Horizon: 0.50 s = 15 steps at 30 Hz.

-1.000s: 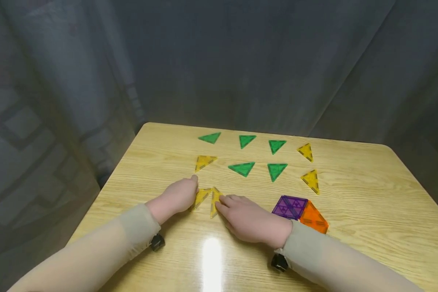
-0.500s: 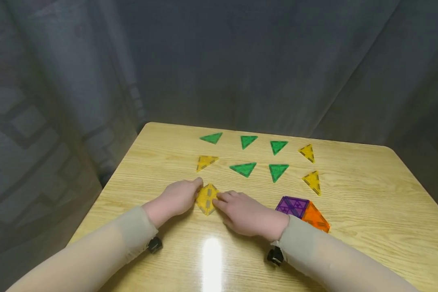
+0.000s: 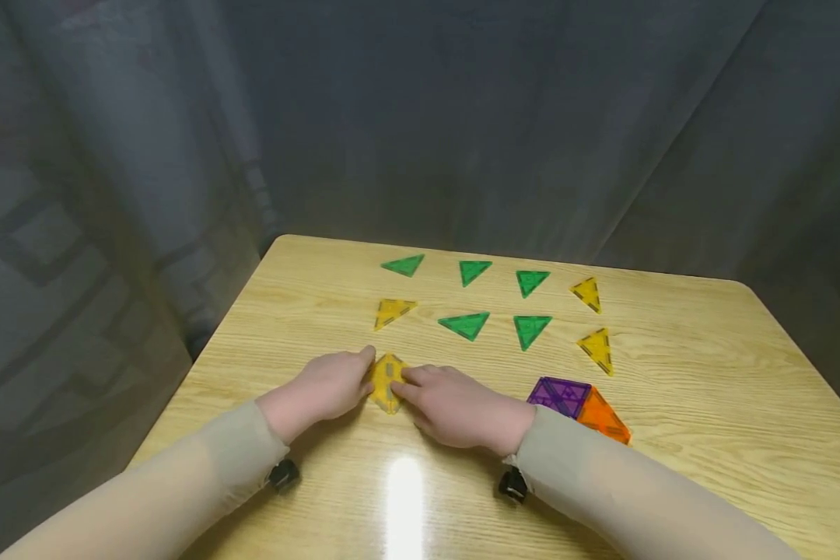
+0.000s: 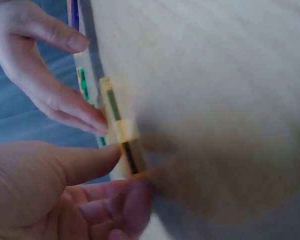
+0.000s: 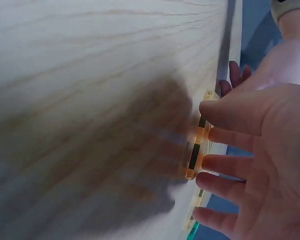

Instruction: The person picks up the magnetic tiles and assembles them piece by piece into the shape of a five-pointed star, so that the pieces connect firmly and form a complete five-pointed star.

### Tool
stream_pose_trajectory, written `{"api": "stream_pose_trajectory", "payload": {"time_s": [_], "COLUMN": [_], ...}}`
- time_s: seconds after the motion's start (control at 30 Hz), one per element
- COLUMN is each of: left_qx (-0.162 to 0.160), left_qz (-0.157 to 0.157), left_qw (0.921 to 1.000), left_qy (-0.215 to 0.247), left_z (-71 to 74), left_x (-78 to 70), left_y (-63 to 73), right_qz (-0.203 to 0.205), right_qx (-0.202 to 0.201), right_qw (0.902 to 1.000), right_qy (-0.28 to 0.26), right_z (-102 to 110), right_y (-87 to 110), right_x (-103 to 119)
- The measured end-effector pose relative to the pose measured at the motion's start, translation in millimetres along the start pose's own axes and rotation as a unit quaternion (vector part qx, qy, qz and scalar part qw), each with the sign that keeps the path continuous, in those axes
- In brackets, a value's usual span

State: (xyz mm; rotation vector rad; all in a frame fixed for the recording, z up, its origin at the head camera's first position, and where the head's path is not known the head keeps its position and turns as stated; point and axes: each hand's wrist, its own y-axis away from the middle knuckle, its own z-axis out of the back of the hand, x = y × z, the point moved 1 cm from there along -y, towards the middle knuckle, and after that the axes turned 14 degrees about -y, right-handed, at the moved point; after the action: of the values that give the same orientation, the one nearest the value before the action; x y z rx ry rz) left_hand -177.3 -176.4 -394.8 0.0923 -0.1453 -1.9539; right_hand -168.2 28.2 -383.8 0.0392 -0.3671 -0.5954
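Observation:
Two yellow translucent triangle magnetic tiles [image 3: 389, 372] lie edge to edge as one kite-like shape in the head view, between both hands. My left hand [image 3: 329, 385] pinches the left side of this pair between thumb and curled fingers, which the left wrist view shows at the tile edge [image 4: 131, 159]. From the right, my right hand [image 3: 455, 406] touches the pair with its fingertips. In the right wrist view its fingers [image 5: 225, 187] are extended and spread, with the thumb against the tile edge [image 5: 195, 156]. The fingers cover part of the tiles.
Several green triangle tiles [image 3: 532, 330] lie in two rows farther back on the wooden table [image 3: 707, 373]. Single yellow triangles lie left [image 3: 394, 311] and right [image 3: 597, 350] of them. Purple tiles [image 3: 561, 395] and an orange tile [image 3: 604, 416] sit together beyond my right forearm.
The two yellow triangles, apart a second ago, have come together edge to edge. Both hands have then shifted slightly left with the pair.

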Motion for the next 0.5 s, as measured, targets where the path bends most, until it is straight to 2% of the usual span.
{"api": "stream_pose_trajectory", "payload": {"time_s": [0.1, 0.17, 0.27, 0.33, 0.4, 0.5], "left_qx": [0.010, 0.013, 0.003, 0.005, 0.020, 0.079], "left_qz": [0.001, 0.004, -0.008, -0.032, -0.058, -0.071], "left_qw": [0.9999, 0.9999, 0.9999, 0.9993, 0.9974, 0.9914], "left_qy": [-0.004, -0.005, -0.009, -0.017, -0.037, -0.077], "left_z": [15.2, 31.0, 56.6, 67.4, 70.3, 62.5], "left_x": [6.0, 12.4, 23.6, 30.4, 34.9, 36.7], "left_y": [-0.5, -5.3, -21.0, -36.4, -52.4, -71.7], "right_qz": [-0.007, -0.035, -0.116, -0.177, -0.235, -0.285], "right_qx": [0.018, 0.023, 0.007, -0.014, -0.028, -0.029], "right_qw": [0.9997, 0.9982, 0.9895, 0.9791, 0.9660, 0.9536], "right_qy": [-0.017, -0.043, -0.086, -0.099, -0.105, -0.092], "right_z": [10.3, 27.3, 60.5, 75.8, 80.1, 69.5], "right_y": [0.4, 4.0, 9.4, 9.5, 6.4, -2.6], "right_x": [-2.9, -11.7, -37.3, -60.2, -80.7, -100.4]}}
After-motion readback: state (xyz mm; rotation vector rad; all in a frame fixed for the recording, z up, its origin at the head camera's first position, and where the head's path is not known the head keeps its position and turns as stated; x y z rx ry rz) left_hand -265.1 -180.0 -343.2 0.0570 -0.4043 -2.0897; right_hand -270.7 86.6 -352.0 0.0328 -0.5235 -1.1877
